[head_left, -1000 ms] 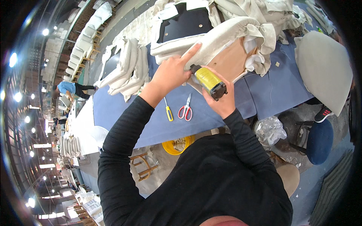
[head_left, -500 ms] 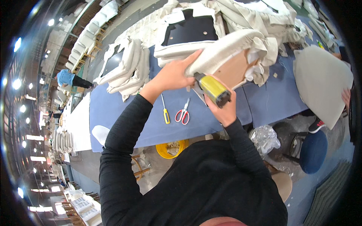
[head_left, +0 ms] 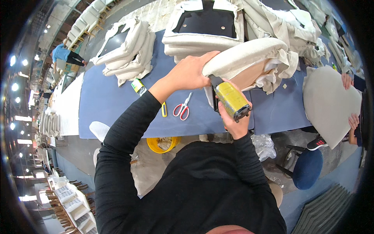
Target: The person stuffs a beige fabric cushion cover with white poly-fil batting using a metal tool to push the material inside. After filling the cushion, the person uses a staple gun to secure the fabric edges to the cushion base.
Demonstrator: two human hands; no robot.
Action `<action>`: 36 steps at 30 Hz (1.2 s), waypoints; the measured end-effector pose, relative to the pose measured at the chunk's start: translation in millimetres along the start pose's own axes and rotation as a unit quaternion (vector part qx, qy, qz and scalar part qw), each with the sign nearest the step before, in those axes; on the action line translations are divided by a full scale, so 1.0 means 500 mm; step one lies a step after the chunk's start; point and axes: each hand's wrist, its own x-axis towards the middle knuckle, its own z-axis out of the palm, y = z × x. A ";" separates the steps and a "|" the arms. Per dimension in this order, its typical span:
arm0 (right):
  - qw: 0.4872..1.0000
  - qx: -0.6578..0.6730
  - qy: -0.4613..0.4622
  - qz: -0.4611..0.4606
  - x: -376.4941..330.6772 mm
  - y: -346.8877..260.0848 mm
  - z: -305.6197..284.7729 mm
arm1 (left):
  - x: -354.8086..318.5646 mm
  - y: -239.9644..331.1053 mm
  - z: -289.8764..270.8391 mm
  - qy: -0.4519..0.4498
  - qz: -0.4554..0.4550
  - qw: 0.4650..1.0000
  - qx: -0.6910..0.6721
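Note:
My right hand [head_left: 237,121] is wrapped around a yellow-and-black staple gun [head_left: 230,97], its nose against the near left edge of a beige upholstered chair cushion [head_left: 233,58]. With thumb and fingers, my left hand [head_left: 191,74] grips that same left edge, pressing the fabric. The cushion is tilted up off the table; gathered fabric and a tan inner panel show on its right side. On the blue table cover [head_left: 117,105] lie red-handled scissors [head_left: 182,109] and a yellow-handled screwdriver [head_left: 164,110], partly hidden by my left sleeve.
Cushion stacks stand at the back left [head_left: 130,50] and back centre [head_left: 202,41], with more covers [head_left: 284,31] at the back right. A green-and-white packet [head_left: 138,86] lies by my left forearm. On the right, another person's hands [head_left: 352,121] hold a beige panel [head_left: 331,101]. A yellow bucket [head_left: 156,148] and blue stool [head_left: 307,169] stand below.
The view has shifted, and a green-and-white packet now shows beside my left forearm. Both hands keep their hold on the cushion and staple gun. The other person's second hand is now visible.

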 end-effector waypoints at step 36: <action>0.996 -0.006 0.065 0.053 0.158 0.116 -0.279 | 0.331 0.171 0.092 0.003 0.053 0.970 0.237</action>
